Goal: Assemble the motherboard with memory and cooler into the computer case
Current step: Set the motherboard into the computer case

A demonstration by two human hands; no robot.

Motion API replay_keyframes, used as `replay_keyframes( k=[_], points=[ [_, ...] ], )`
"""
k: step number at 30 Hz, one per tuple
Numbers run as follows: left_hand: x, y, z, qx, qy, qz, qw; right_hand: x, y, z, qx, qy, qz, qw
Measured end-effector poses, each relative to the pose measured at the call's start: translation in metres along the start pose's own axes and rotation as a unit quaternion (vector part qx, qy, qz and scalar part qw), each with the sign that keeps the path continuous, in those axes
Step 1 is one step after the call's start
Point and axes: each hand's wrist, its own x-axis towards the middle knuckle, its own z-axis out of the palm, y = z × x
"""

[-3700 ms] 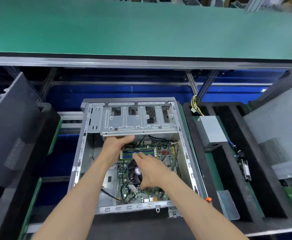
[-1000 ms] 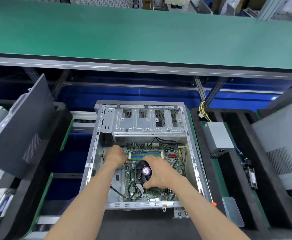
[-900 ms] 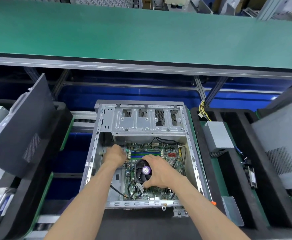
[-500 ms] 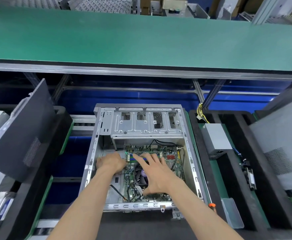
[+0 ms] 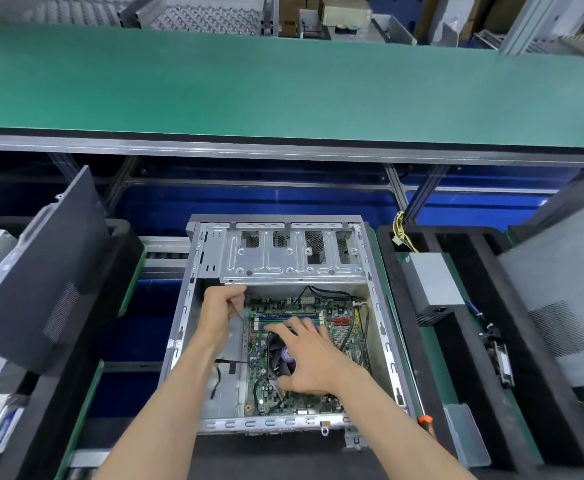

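The open grey computer case (image 5: 179,327) lies flat in front of me. The green motherboard (image 5: 344,329) sits inside it, with memory sticks (image 5: 283,318) at its far edge and the black cooler fan (image 5: 278,358) in the middle. My right hand (image 5: 306,362) lies spread over the cooler. Its fingertips reach the memory sticks and its thumb is at the cooler's near side. My left hand (image 5: 221,306) is curled by the board's far left corner, just under the drive cage (image 5: 294,258), and pinches a thin dark wire (image 5: 240,315).
A grey power supply (image 5: 432,282) with yellow wires lies in the black foam tray on the right. A black side panel (image 5: 41,271) leans on the left. An orange-handled screwdriver (image 5: 424,420) lies by the case's near right corner. The green conveyor belt (image 5: 283,81) runs behind.
My right hand went from gripping the cooler to lying spread over it. My left hand rose from the board's left edge toward the drive cage and pinched a thin wire.
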Motion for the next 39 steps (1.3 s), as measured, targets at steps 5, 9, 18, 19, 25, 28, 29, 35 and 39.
replay_keyframes(
  k=[5, 9, 18, 19, 25, 28, 29, 35, 39],
  points=[
    [-0.004, -0.002, 0.002, 0.073, -0.125, 0.082, 0.986, -0.004, -0.011, -0.009, 0.049, 0.036, -0.008, 0.998],
    [-0.007, -0.005, 0.013, 0.118, -0.16, 0.069, 0.978, -0.01, -0.016, -0.018, 0.205, 0.04, -0.005, 0.978],
    [-0.001, -0.018, 0.019, 0.242, -0.128, 0.055, 0.96, -0.022, -0.001, -0.038, 0.588, 0.176, 0.039, 0.788],
    [-0.001, -0.02, 0.019, 0.261, -0.125, 0.053, 0.956, -0.022, 0.001, -0.037, 0.592, 0.212, 0.067, 0.775],
    [0.003, -0.024, 0.014, 0.35, -0.127, 0.039, 0.927, -0.017, 0.01, -0.031, 0.299, 0.399, 0.222, 0.838],
    [0.002, -0.029, 0.012, 0.401, -0.126, 0.052, 0.906, -0.015, 0.016, -0.028, 0.15, 0.339, 0.261, 0.891],
    [0.003, -0.03, 0.012, 0.406, -0.12, 0.058, 0.904, -0.015, 0.017, -0.027, 0.11, 0.311, 0.272, 0.904],
    [0.001, -0.033, 0.015, 0.416, -0.122, 0.068, 0.899, -0.01, 0.014, -0.022, 0.016, 0.179, 0.25, 0.951],
    [-0.001, -0.031, 0.018, 0.411, -0.142, 0.06, 0.898, -0.012, 0.011, -0.021, 0.013, 0.145, 0.273, 0.951]
  ],
)
